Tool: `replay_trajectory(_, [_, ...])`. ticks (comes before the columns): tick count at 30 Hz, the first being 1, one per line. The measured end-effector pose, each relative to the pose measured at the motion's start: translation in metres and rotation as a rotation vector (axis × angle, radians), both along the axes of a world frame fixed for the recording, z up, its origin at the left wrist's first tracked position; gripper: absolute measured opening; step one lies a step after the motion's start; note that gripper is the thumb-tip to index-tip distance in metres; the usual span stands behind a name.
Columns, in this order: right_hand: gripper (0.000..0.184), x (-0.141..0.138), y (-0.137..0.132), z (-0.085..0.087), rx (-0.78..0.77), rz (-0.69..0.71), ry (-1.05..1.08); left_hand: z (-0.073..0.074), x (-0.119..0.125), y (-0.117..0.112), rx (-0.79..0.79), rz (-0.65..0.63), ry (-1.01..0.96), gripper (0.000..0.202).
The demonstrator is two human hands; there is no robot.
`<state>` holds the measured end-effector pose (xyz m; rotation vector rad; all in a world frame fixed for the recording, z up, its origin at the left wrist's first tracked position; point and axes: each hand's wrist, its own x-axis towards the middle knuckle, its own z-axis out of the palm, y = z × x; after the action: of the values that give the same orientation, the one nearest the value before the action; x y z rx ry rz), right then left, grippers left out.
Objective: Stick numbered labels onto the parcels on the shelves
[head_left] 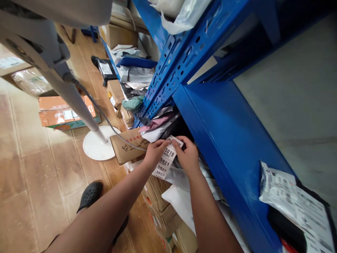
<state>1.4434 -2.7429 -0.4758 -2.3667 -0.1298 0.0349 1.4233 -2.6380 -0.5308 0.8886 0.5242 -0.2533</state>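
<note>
A white strip of printed number labels point(163, 165) is stretched between my two hands, with figures such as 5019, 5021 and 5022 on it. My left hand point(156, 151) pinches its upper left edge between thumb and fingers. At the upper right edge, my right hand point(189, 154) has its thumb on the strip and its fingers curled behind. The strip's lower end hangs free over grey and white parcel bags point(179, 177). Just beyond my hands lie a pink bag point(156, 123) and a white bag on the shelf.
Blue perforated shelf posts point(179, 56) rise ahead, and a blue shelf board point(218, 140) runs along my right. A wrapped parcel point(286, 196) lies on that board. Left of me, a white pole stands on a round base point(97, 146) with a hanging cable, near an orange carton point(59, 112).
</note>
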Motion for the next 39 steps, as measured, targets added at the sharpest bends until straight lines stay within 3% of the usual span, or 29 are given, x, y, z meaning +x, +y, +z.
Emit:
replay_trajectory(5, [0.024,0.002,0.009,-0.002,-0.053,-0.155,0.006,-0.005,0.006,-0.006,0.134,-0.02,0.118,0.042])
replay_trajectory(11, [0.016,0.008,0.016,0.006,-0.204,-0.205,0.063,-0.009,0.001,0.0,0.229,-0.085,0.168,0.042])
replay_trajectory(15, [0.013,0.007,0.02,0.011,-0.313,-0.204,0.131,-0.015,-0.015,0.0,0.242,-0.131,0.182,0.048])
replay_trajectory(16, [0.017,0.006,0.022,0.012,-0.351,-0.207,0.139,-0.016,-0.021,0.0,0.251,-0.139,0.186,0.05])
replay_trajectory(20, [0.062,0.005,0.031,0.018,-0.486,-0.189,0.133,-0.009,-0.043,0.006,0.265,-0.133,0.177,0.055])
replay_trajectory(24, [0.06,0.008,0.032,0.018,-0.593,-0.175,0.185,0.009,-0.054,0.019,0.184,-0.16,0.158,0.058])
replay_trajectory(27, [0.067,0.009,0.023,0.014,-0.533,-0.149,0.159,0.014,-0.062,0.032,0.103,-0.276,0.113,0.055])
replay_trajectory(31, [0.047,0.002,0.015,0.01,-0.397,-0.172,0.078,0.006,-0.069,0.051,0.106,-0.267,-0.003,0.045])
replay_trajectory(33, [0.047,0.0,0.017,0.012,-0.398,-0.063,-0.079,0.003,-0.065,0.057,0.089,-0.241,-0.062,0.039])
replay_trajectory(35, [0.047,0.002,0.018,0.013,-0.387,0.161,-0.211,0.005,-0.056,0.056,0.044,-0.223,-0.102,0.038])
replay_trajectory(37, [0.04,0.007,0.016,0.015,-0.351,0.325,-0.226,0.008,-0.043,0.047,0.018,-0.165,-0.083,0.039])
replay_trajectory(39, [0.032,0.013,0.01,0.016,-0.285,0.359,-0.183,0.012,-0.031,0.033,0.007,-0.091,-0.02,0.041])
